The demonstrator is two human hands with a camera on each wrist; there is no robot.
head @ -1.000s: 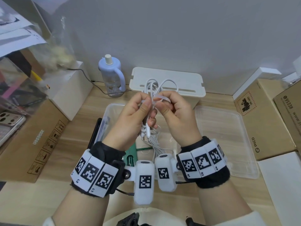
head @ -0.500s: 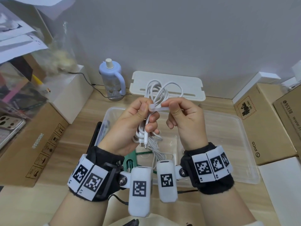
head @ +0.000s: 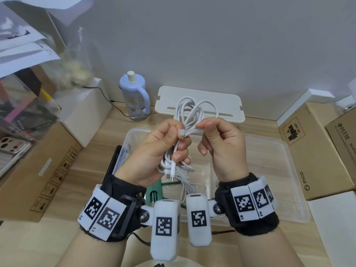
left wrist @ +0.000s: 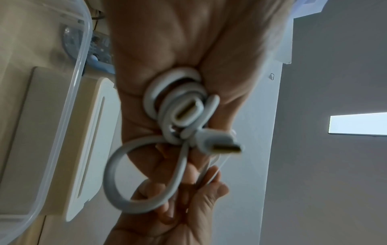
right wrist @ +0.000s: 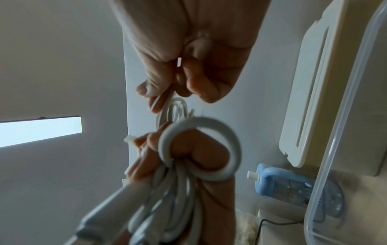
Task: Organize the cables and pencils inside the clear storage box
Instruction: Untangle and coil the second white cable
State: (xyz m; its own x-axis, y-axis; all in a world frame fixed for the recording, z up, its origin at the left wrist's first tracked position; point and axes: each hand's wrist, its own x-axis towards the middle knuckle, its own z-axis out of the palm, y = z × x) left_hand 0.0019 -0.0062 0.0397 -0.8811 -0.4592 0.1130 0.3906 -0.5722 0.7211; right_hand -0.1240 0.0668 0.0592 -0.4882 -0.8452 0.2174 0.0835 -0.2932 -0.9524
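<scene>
My left hand [head: 180, 143] grips a coiled white cable [head: 192, 108] above the clear storage box [head: 128, 139]. The loops stick up past my fingers, and two plugs [head: 171, 173] hang below my fist. My right hand [head: 205, 128] pinches the end of a white strap [head: 190, 131] that runs from the bundle. In the left wrist view the coil [left wrist: 178, 102] and a plug [left wrist: 222, 142] sit against my palm. The right wrist view shows my fingertips [right wrist: 155, 92] on the strap above a cable loop [right wrist: 199, 149]. Green pencils [head: 154, 191] and a thin white cable [head: 185, 184] lie in the box.
The clear lid [head: 279, 170] lies to the right of the box. Behind stand a blue-capped bottle [head: 134, 97] and a white slotted case [head: 200, 102]. Cardboard boxes flank the desk, one on the left [head: 38, 170] and one on the right [head: 317, 151]. A phone [head: 11, 151] rests far left.
My hands were close together on the bundle. My right hand has since drawn the strap out to the right, away from my left hand. The cable loops now stand higher and wider.
</scene>
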